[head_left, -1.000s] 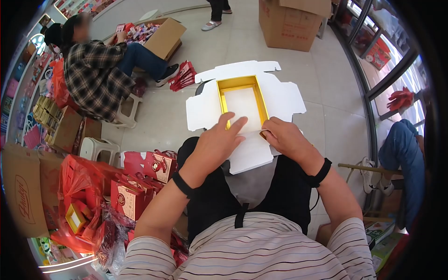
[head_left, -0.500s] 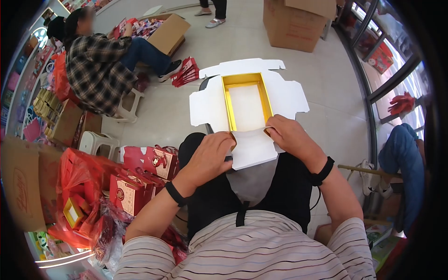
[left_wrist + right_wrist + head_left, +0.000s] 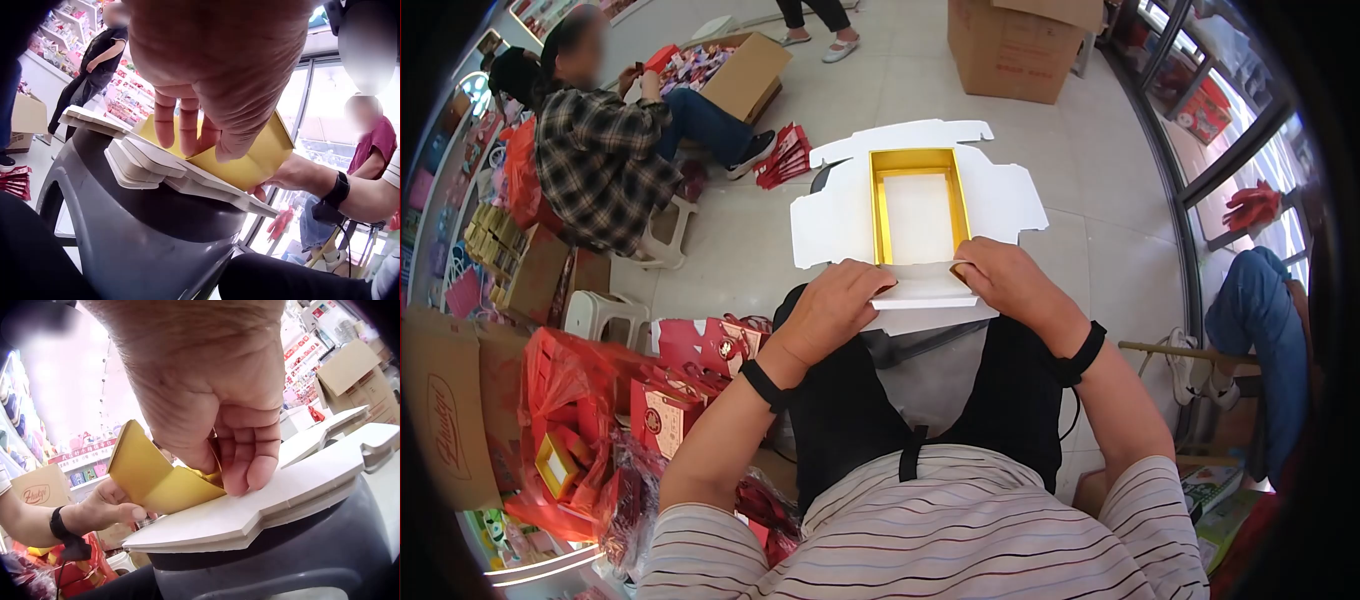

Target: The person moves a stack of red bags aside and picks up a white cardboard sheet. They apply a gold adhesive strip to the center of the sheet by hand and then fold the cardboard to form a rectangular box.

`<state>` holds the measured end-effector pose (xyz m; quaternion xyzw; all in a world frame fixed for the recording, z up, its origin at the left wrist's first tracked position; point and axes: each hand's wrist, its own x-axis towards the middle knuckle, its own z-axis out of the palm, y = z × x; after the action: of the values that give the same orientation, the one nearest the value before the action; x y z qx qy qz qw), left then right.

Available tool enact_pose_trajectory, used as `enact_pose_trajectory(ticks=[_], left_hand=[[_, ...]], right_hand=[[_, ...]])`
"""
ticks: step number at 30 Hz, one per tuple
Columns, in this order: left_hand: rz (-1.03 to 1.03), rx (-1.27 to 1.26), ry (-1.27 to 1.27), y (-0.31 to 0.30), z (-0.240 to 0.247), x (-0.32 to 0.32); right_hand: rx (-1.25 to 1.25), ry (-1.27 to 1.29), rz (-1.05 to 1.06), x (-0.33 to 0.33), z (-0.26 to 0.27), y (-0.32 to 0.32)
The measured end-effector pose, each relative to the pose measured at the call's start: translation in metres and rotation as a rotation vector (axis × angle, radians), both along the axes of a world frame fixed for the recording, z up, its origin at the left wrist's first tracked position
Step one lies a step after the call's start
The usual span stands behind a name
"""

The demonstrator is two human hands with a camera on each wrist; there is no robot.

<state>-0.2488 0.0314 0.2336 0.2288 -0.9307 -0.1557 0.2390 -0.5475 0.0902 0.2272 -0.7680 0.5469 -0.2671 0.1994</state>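
A gold-sided cardboard box (image 3: 963,205) with a white inside stands part-folded on flat white card blanks (image 3: 830,220). They rest on a dark grey stool (image 3: 150,215). My left hand (image 3: 830,308) grips the box at its near left corner, fingers curled over the gold card (image 3: 250,162) in the left wrist view. At the near right corner my right hand (image 3: 1012,280) pinches the gold side between thumb and fingers. Between the hands, the box's near white flap (image 3: 925,288) is bent up, its edge facing me.
Red gift bags (image 3: 662,412) and a red plastic bag (image 3: 565,385) lie on my left. A person in a checked shirt (image 3: 605,170) sits beyond them by an open carton (image 3: 745,80). Another large carton (image 3: 1010,55) stands ahead. A seated person's jeans (image 3: 1260,330) show at right.
My left hand has come down from above the box to its near left corner and taken hold. The near flap, flat before, is now folded upward. My right hand keeps to its corner.
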Motion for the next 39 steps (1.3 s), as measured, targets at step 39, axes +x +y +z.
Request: enact_pose_trajectory(ticks=[39], left_hand=[[-0.044,0.181,0.119,-0.007,-0.012,-0.03]], right_hand=[[0.194,-0.081,-0.098,-0.013,0.014,0.032]])
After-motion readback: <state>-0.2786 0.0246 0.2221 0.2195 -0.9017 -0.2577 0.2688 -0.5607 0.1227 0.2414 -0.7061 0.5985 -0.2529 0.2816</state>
